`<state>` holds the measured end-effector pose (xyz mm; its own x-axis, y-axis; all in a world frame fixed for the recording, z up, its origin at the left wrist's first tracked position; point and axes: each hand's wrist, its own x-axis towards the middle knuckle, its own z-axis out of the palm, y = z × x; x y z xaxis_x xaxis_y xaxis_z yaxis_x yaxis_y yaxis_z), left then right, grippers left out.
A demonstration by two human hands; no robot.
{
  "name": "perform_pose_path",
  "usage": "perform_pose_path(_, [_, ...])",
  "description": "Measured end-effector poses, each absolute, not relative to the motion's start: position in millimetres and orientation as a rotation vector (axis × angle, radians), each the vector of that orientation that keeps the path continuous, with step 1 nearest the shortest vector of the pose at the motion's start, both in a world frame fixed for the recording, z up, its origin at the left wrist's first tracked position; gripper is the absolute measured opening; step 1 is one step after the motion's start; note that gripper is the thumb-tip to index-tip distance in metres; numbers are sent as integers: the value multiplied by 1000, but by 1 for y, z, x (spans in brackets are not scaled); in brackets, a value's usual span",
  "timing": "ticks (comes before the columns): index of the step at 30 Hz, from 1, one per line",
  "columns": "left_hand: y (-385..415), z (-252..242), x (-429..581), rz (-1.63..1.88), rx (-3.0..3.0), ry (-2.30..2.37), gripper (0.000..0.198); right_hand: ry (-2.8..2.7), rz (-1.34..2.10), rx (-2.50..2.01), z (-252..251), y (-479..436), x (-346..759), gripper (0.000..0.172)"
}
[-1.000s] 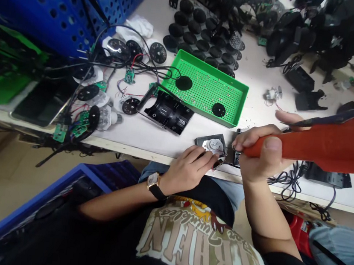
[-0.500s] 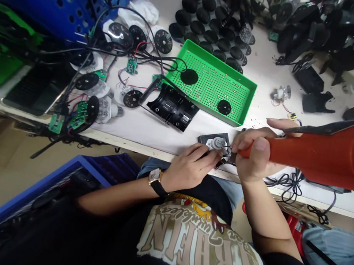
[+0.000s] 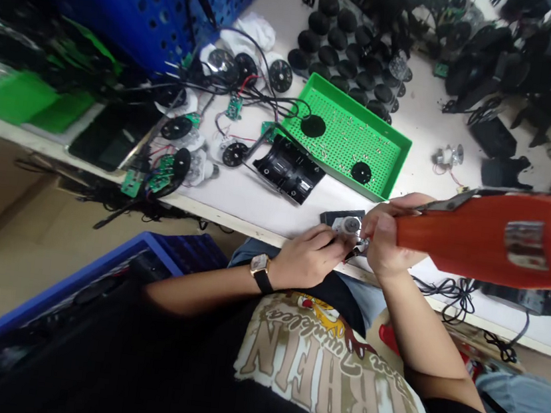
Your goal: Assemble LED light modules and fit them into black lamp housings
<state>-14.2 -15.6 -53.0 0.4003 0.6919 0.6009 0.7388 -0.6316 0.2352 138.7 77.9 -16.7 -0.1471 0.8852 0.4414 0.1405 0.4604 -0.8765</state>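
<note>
My left hand point(image 3: 310, 256) wears a watch and has its fingers closed at the edge of a small white-and-clear part with a round top point(image 3: 352, 226). This part rests against a dark rectangular block point(image 3: 334, 217) near the table's front edge. Closed around the narrow end of a large orange tool point(image 3: 472, 237) is my right hand point(image 3: 391, 244). The tool's body widens toward the right, and its tip is hidden by my fingers close to the small part. A black half-cylinder housing point(image 3: 290, 169) lies to the left, with its hollow side up.
Behind my hands stands a green perforated tray point(image 3: 346, 141) holding small screws and two black discs. Wired discs and circuit boards point(image 3: 161, 174) lie at left, beside a blue perforated crate point(image 3: 149, 10). Rows of black round caps point(image 3: 336, 38) and black parts fill the back.
The scene has shifted right in view. The orange tool's wide end has swung slightly, showing a silvery label. Both hands keep their places around the small part.
</note>
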Motion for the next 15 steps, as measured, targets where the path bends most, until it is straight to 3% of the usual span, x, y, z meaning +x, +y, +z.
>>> perform_pose_path(3, [-15, -53, -15, -1068, -2563, -1317, 37, -1533, 816, -807, -3, 78, 125, 27])
perform_pose_path(7, [-18, -53, -17, -1133, -2587, -1378, 38, -1300, 816, -708, 22, 76, 115, 37])
perform_pose_path(12, [-20, -47, -17, -1626, -2510, -1545, 25, -1214, 759, -673, 31, 78, 114, 30])
perform_pose_path(15, [-14, -38, -16, -1745, -2343, -1763, 23, -1220, 777, -649, 25, 81, 117, 24])
